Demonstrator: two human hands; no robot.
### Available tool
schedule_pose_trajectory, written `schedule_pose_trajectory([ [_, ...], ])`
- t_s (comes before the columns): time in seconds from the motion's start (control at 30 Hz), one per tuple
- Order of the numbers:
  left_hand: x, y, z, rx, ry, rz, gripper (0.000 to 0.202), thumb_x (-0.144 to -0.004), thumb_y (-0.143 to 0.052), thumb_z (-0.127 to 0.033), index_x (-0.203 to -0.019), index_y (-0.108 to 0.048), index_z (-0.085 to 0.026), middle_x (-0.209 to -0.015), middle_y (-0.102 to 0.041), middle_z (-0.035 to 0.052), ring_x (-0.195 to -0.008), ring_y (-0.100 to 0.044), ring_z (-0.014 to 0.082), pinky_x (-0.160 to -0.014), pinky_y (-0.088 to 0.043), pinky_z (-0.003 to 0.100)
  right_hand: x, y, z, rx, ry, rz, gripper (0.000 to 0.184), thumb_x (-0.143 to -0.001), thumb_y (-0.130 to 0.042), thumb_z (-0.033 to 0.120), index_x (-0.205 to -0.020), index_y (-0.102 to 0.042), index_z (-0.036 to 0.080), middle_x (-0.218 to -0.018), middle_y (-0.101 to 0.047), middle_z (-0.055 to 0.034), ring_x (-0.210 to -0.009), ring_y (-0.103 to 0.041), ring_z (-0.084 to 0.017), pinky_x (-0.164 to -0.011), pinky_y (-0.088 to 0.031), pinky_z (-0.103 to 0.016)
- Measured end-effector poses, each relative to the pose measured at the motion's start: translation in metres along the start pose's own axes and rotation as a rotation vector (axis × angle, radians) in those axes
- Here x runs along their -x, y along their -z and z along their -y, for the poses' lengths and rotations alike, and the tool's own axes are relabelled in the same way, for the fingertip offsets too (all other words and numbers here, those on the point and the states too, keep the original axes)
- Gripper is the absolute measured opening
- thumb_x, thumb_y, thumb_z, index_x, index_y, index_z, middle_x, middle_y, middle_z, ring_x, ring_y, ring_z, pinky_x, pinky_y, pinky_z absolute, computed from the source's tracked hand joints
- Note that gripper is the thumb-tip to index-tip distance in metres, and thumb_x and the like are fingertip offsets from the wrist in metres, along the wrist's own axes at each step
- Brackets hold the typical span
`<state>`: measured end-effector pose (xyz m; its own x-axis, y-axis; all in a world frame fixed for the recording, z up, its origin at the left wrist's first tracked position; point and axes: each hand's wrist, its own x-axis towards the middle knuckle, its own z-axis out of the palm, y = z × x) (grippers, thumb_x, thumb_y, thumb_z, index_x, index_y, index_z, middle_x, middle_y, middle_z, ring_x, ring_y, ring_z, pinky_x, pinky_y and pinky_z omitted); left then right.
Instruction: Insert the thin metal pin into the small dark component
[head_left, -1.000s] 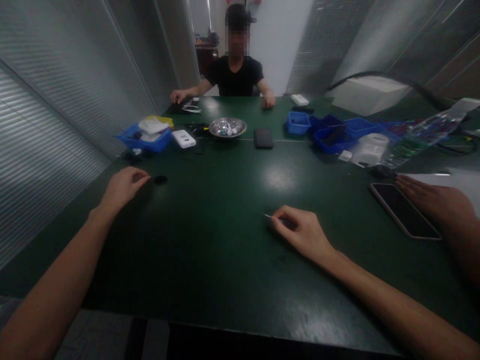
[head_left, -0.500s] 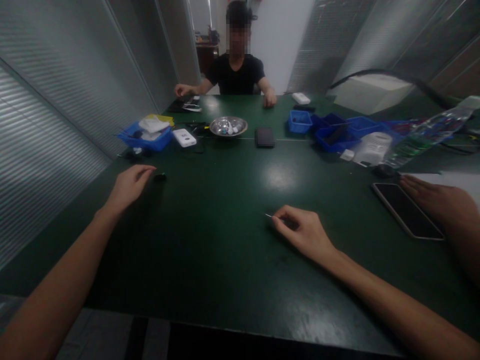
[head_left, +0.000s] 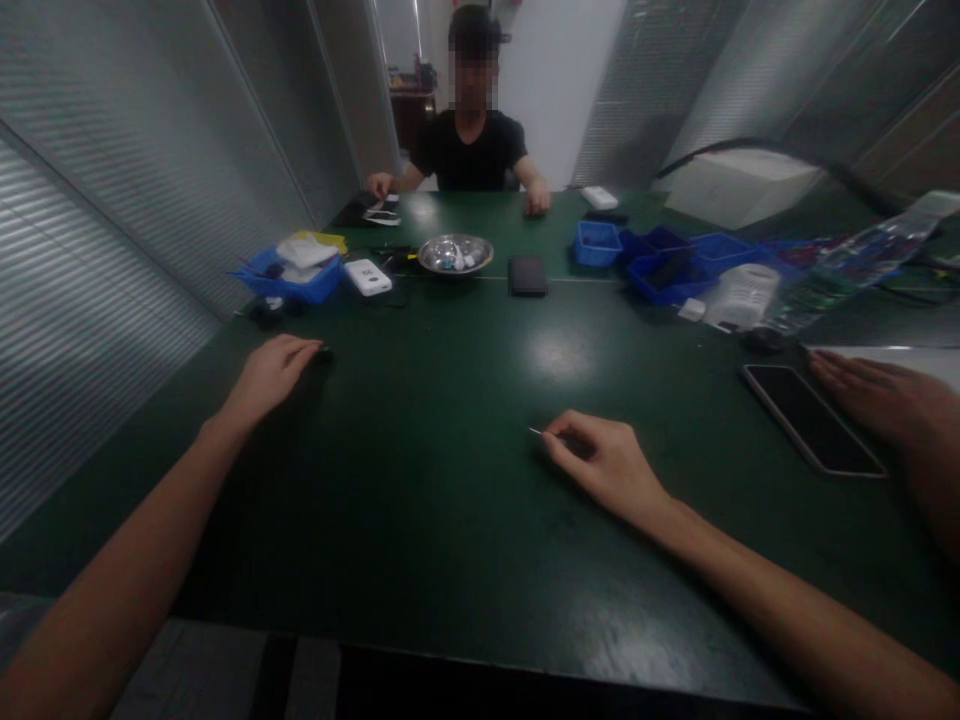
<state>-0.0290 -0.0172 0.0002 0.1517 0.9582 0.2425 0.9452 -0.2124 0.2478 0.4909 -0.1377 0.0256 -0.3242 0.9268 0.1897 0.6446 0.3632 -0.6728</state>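
Room with slatted blinds [head_left: 105, 240] along the left side and a pale wall [head_left: 555, 90] at the far end. A green table [head_left: 420, 480] fills most of the view, its smooth top catching light in pale patches and crossed by a thin straight seam in the far half. At the far edge sits a person [head_left: 478, 155] in a black shirt, arms on the table. A white box [head_left: 739, 188] and a clear bottle [head_left: 862, 268] stand toward the far right; a blue basket [head_left: 304, 290] holds items at the left, and a metal dish [head_left: 433, 251] bearing small pieces lies near the seam. A co-worker's hand [head_left: 892, 400] rests beside a phone [head_left: 814, 418]. The left hand [head_left: 271, 372] reaches forward and right, fingertips together at a small dark item [head_left: 325, 354] on the table; whether it is gripped, and its long axis, cannot be told. The right hand [head_left: 604, 455], near the middle of the table, has thumb and forefinger closed on a thin rod [head_left: 534, 431]. The rod's visible end points left and slightly away from the wearer, its long axis running nearly crosswise; the remainder is hidden by the fingers.
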Motion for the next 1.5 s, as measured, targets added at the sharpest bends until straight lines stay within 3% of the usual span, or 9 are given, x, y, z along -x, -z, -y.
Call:
schedule_pose_trajectory([
  [0.1, -0.003, -0.006, -0.011, 0.011, -0.018, 0.042, 0.051, -0.104, -0.036, -0.051, -0.120, -0.074, -0.021, -0.125, -0.067, 0.0107, -0.115, -0.061, 0.0276, -0.103, -0.046, 0.039, 0.000, 0.000, 0.001, 0.007, -0.002, -0.006, 0.021, -0.096, -0.059, 0.034, -0.088, -0.073, 0.020, -0.079, -0.074, -0.0022, -0.064, -0.066, -0.016, -0.059, -0.048, -0.026],
  [0.27, -0.002, -0.003, -0.017, 0.026, 0.018, 0.050, 0.050, -0.100, -0.044, -0.056, -0.120, -0.075, -0.023, -0.125, -0.067, 0.0098, -0.104, -0.064, 0.0269, -0.090, -0.050, 0.036, -0.001, 0.001, 0.004, 0.005, -0.013, -0.005, 0.022, -0.096, -0.059, 0.034, -0.087, -0.073, 0.020, -0.078, -0.074, -0.0024, -0.064, -0.066, -0.016, -0.058, -0.048, -0.026],
  [0.43, 0.001, 0.007, -0.007, -0.032, 0.026, 0.086, 0.050, -0.101, -0.046, -0.055, -0.120, -0.075, -0.019, -0.124, -0.068, 0.0099, -0.106, -0.063, 0.0256, -0.092, -0.047, 0.036, 0.000, 0.001, 0.001, 0.002, -0.013, 0.007, 0.022, -0.096, -0.058, 0.035, -0.088, -0.073, 0.020, -0.080, -0.075, -0.0030, -0.066, -0.068, -0.017, -0.058, -0.049, -0.027],
  [0.6, 0.000, 0.007, 0.004, 0.075, 0.161, 0.095, 0.049, -0.095, -0.057, -0.057, -0.118, -0.074, -0.018, -0.124, -0.069, 0.0091, -0.102, -0.062, 0.0250, -0.090, -0.048, 0.035, 0.000, 0.001, -0.002, -0.001, 0.006, 0.011, 0.022, -0.097, -0.058, 0.035, -0.089, -0.073, 0.020, -0.080, -0.075, -0.0026, -0.065, -0.067, -0.016, -0.059, -0.050, -0.027],
  [0.97, 0.005, 0.004, -0.019, 0.056, 0.021, -0.037, 0.049, -0.100, -0.048, -0.056, -0.111, -0.079, -0.019, -0.119, -0.067, 0.0092, -0.105, -0.063, 0.0250, -0.092, -0.050, 0.037, 0.000, 0.001, 0.000, 0.010, 0.002, 0.007, 0.021, -0.096, -0.058, 0.034, -0.086, -0.072, 0.020, -0.078, -0.075, -0.0020, -0.065, -0.067, -0.016, -0.059, -0.049, -0.027],
  [1.13, 0.002, -0.004, -0.027, 0.215, 0.073, 0.000, 0.042, -0.091, -0.058, -0.063, -0.100, -0.080, -0.029, -0.118, -0.069, 0.0054, -0.110, -0.064, 0.0269, -0.099, -0.050, 0.039, -0.001, -0.001, 0.000, 0.007, 0.003, 0.004, 0.022, -0.096, -0.057, 0.035, -0.087, -0.073, 0.021, -0.080, -0.076, -0.0024, -0.065, -0.068, -0.016, -0.059, -0.049, -0.027],
  [1.3, 0.001, -0.001, -0.025, 0.267, 0.159, -0.024, 0.049, -0.092, -0.055, -0.065, -0.115, -0.076, -0.026, -0.123, -0.070, 0.0078, -0.109, -0.065, 0.0280, -0.095, -0.051, 0.040, 0.000, 0.000, -0.001, 0.003, -0.003, 0.016, 0.021, -0.096, -0.059, 0.034, -0.088, -0.072, 0.021, -0.080, -0.075, -0.0016, -0.066, -0.068, -0.016, -0.060, -0.049, -0.027],
  [1.37, 0.001, 0.003, -0.020, 0.220, 0.110, -0.037, 0.051, -0.095, -0.051, -0.063, -0.120, -0.074, -0.026, -0.125, -0.069, 0.0089, -0.112, -0.064, 0.0288, -0.097, -0.050, 0.042, 0.000, 0.001, -0.001, 0.004, -0.003, 0.020, 0.020, -0.096, -0.059, 0.034, -0.088, -0.072, 0.021, -0.080, -0.075, -0.0016, -0.067, -0.068, -0.017, -0.060, -0.049, -0.027],
  [1.5, 0.003, 0.008, -0.005, 0.122, -0.065, 0.073, 0.048, -0.096, -0.049, -0.062, -0.117, -0.076, -0.029, -0.129, -0.067, 0.0090, -0.117, -0.063, 0.0304, -0.102, -0.049, 0.044, 0.000, 0.001, -0.002, 0.005, -0.002, 0.019, 0.020, -0.096, -0.059, 0.034, -0.088, -0.072, 0.020, -0.080, -0.075, -0.0016, -0.066, -0.068, -0.016, -0.060, -0.048, -0.028],
])
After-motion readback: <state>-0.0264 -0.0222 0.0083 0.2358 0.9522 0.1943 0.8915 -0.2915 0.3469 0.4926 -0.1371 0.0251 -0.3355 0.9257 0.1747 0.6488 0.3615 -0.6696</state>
